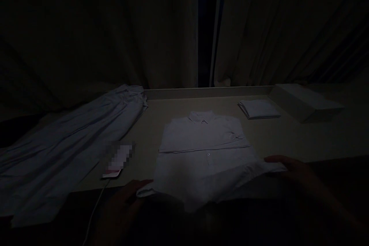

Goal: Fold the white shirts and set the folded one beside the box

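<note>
Head view, very dim room. Pale button-up shirt (206, 157) lies front-up on the near part of a light table (317, 138), collar (201, 116) toward the far edge, sleeves folded in across the chest so a straight fold line runs across the body; one small button shows just below that line. The lower hem hangs over the near table edge toward the person. Left hand (123, 207) at the shirt's lower left corner, fingers pinched on the cloth there; dark, but the corner looks held. Right hand (291, 167) at the lower right corner, fingers closed on the drawn-out edge of the fabric, thumb on top. Left of the shirt, near the table's front edge, a small flat card or device (118, 161), partly blurred out, with a reddish strip at its near end; no writing can be read. A thin white cable (96, 207) runs from it off the table edge. Further left, a long pale garment (72, 138) lies spread out lengthwise, unfolded and wrinkled. At the far right, a folded pale cloth (259, 108) sits just beside a flat white box (305, 102), lid closed, contents not visible, no label legible. Dark curtains (115, 27) hang behind the table.
</note>
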Demonstrator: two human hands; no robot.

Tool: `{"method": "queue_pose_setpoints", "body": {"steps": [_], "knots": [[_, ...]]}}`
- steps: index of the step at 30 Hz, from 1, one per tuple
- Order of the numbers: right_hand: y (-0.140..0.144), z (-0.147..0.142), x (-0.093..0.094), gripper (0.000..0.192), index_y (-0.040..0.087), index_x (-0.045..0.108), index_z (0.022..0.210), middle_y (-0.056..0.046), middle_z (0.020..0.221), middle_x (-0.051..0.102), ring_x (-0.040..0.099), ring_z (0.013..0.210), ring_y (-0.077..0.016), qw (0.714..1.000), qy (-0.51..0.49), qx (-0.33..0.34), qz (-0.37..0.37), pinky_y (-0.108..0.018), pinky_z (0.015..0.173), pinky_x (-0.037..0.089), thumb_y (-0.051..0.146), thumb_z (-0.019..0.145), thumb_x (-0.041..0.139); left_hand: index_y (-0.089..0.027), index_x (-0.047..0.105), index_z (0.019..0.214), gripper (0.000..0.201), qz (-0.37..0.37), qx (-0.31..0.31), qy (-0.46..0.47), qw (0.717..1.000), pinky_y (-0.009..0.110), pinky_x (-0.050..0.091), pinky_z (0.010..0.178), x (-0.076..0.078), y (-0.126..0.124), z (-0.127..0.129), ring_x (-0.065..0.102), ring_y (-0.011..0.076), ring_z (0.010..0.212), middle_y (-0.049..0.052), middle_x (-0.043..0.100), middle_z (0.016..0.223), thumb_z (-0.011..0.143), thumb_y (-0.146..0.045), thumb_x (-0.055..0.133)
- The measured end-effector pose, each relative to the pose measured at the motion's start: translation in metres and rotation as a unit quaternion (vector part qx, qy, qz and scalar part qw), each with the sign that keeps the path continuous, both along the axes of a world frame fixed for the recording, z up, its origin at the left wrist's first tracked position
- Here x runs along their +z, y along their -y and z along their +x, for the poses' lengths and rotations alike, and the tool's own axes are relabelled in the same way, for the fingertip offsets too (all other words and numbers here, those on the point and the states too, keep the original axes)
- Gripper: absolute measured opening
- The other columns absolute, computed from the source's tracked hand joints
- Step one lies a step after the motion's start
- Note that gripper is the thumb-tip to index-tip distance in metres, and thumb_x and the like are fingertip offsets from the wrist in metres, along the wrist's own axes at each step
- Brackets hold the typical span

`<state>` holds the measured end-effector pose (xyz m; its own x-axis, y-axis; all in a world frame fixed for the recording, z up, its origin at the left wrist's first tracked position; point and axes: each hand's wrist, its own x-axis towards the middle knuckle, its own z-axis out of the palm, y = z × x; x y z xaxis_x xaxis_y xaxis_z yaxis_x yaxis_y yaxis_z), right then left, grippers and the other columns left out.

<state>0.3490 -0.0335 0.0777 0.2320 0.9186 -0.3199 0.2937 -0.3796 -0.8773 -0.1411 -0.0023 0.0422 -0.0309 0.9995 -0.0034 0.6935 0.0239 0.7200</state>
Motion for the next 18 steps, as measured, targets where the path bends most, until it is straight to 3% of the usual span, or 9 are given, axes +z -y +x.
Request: {"method": "queue_pose_setpoints", "body": {"steps": [3,6,10,13,15,18], "knots": [[-0.018,-0.004,0.008,0.038,0.021,0.074,0.095,-0.008,0.099,0.074,0.068,0.094,-0.0301,0.998,0.037,0.037,0.021,-0.036,0.079,0.055,0.047,0.067,0.072,-0.031,0.073,0.096,0.025,0.033,-0.068,-0.019,0.997,0.028,0.052,0.083,0.001,-0.020,0.003,0.067,0.0236,0.096,-0.001,0.073,0.101,0.078,-0.040,0.057],[-0.044,-0.002,0.009,0.038,0.020,0.073,0.097,-0.006,0.085,0.073,0.068,0.080,-0.0249,0.996,0.042,0.054,0.057,-0.033,0.072,0.053,0.049,0.072,0.068,-0.027,0.070,0.098,0.027,0.084,-0.090,-0.041,0.992,0.027,0.049,0.080,0.009,-0.052,0.005,0.064,0.0219,0.096,0.002,0.071,0.101,0.083,-0.043,0.053],[-0.103,0.014,0.014,0.042,0.017,0.072,0.097,-0.001,0.061,0.061,0.053,0.053,-0.0143,0.989,0.096,0.015,0.116,-0.025,0.048,0.039,0.053,0.075,0.066,-0.020,0.065,0.085,0.032,0.112,-0.027,-0.043,0.992,0.026,0.046,0.073,0.029,-0.127,0.014,0.061,0.0196,0.084,0.003,0.067,0.088,0.083,-0.050,0.052],[-0.169,0.032,0.014,0.042,0.016,0.068,0.074,0.001,0.052,0.049,0.041,0.047,-0.0103,0.978,0.147,-0.035,0.144,-0.023,0.043,0.027,0.058,0.072,0.067,-0.017,0.064,0.080,0.042,0.054,0.057,-0.019,0.997,0.025,0.043,0.064,0.036,-0.198,0.022,0.060,0.0187,0.074,0.002,0.066,0.077,0.084,-0.056,0.048],[-0.216,0.044,0.004,0.042,0.018,0.061,0.064,0.001,0.051,0.047,0.040,0.049,-0.0105,0.971,0.165,-0.058,0.161,-0.023,0.044,0.026,0.059,0.069,0.070,-0.015,0.063,0.074,0.047,0.036,0.087,-0.013,0.996,0.025,0.040,0.058,0.030,-0.244,0.027,0.057,0.0181,0.068,0.003,0.064,0.069,0.083,-0.059,0.048],[-0.273,0.053,-0.031,0.041,0.018,0.054,0.059,0.001,0.052,0.048,0.044,0.054,-0.0119,0.971,0.181,-0.050,0.148,-0.024,0.049,0.030,0.054,0.070,0.069,-0.014,0.062,0.070,0.043,-0.003,0.099,0.009,0.995,0.026,0.037,0.057,0.003,-0.297,0.034,0.057,0.0184,0.064,0.003,0.061,0.061,0.080,-0.055,0.055]]}}
